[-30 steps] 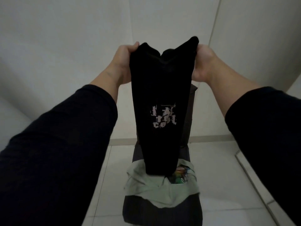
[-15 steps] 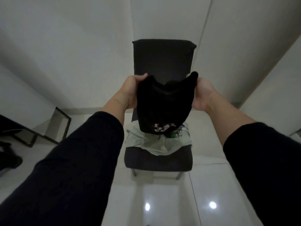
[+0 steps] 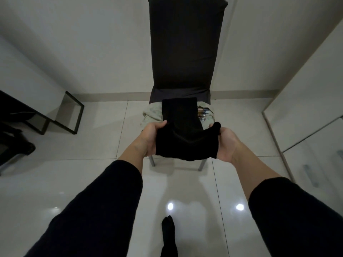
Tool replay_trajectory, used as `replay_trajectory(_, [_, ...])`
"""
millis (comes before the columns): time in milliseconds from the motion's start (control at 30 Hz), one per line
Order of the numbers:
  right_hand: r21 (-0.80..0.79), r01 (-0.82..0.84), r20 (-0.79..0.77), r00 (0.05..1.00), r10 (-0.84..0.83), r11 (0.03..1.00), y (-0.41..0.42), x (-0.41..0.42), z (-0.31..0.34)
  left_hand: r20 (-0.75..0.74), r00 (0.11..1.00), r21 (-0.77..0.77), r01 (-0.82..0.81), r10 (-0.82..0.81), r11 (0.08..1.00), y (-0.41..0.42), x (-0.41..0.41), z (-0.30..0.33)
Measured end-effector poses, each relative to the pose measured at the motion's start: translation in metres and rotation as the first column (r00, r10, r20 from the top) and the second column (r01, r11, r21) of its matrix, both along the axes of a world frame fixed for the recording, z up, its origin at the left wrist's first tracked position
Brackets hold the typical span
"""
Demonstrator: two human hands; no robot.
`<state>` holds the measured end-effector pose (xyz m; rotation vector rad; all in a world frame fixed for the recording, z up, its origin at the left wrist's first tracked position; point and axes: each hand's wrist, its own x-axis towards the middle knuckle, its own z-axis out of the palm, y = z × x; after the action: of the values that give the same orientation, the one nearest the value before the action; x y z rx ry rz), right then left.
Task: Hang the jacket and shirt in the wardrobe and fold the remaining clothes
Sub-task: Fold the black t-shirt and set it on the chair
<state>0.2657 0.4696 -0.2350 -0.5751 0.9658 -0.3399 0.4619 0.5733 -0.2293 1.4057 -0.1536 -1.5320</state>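
Observation:
A black garment (image 3: 182,132), folded into a narrow strip, lies stretched from my hands onto the seat of a dark chair (image 3: 186,45). My left hand (image 3: 151,139) grips its near left corner and my right hand (image 3: 225,143) grips the near right corner. The far end rests on a pale green garment (image 3: 153,114) heaped on the seat. A printed piece of cloth (image 3: 204,114) shows beside it on the right. The black garment's print is hidden.
The chair stands against a white wall on glossy white floor tiles (image 3: 104,138). A black frame table (image 3: 72,115) and dark objects are at the left. White wardrobe doors (image 3: 313,112) run along the right. My black-socked foot (image 3: 168,232) is below.
My hands came down from head height to seat level. The hanging black garment now lies over the clothes on the chair, with its print no longer showing.

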Motion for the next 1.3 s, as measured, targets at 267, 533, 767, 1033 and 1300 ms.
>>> replay_trajectory(267, [0.027, 0.046, -0.142, 0.989, -0.041, 0.999, -0.042, 0.023, -0.023, -0.015, 0.998, 0.052, -0.061, 0.062, 0.997, -0.036, 0.022, -0.033])
replay_trajectory(533, [0.0, 0.105, -0.191, 0.976, -0.103, 0.994, -0.151, 0.089, -0.078, 0.199, 0.97, -0.039, -0.138, 0.143, 0.99, -0.141, 0.087, -0.092])
replay_trajectory(767, [-0.004, 0.125, -0.212, 0.969, -0.123, 0.992, -0.244, 0.144, -0.142, 0.301, 0.937, -0.04, -0.172, 0.176, 0.984, -0.235, 0.135, -0.166])
replay_trajectory(1033, [-0.116, 0.112, -0.407, 0.901, -0.15, 0.987, -0.327, 0.188, -0.232, 0.451, 0.853, 0.059, -0.322, 0.263, 0.945, -0.303, 0.174, -0.247])
replay_trajectory(1300, [-0.197, 0.08, -0.495, 0.852, -0.169, 0.977, -0.346, 0.197, -0.289, 0.489, 0.773, 0.112, -0.514, 0.403, 0.85, -0.315, 0.183, -0.3])
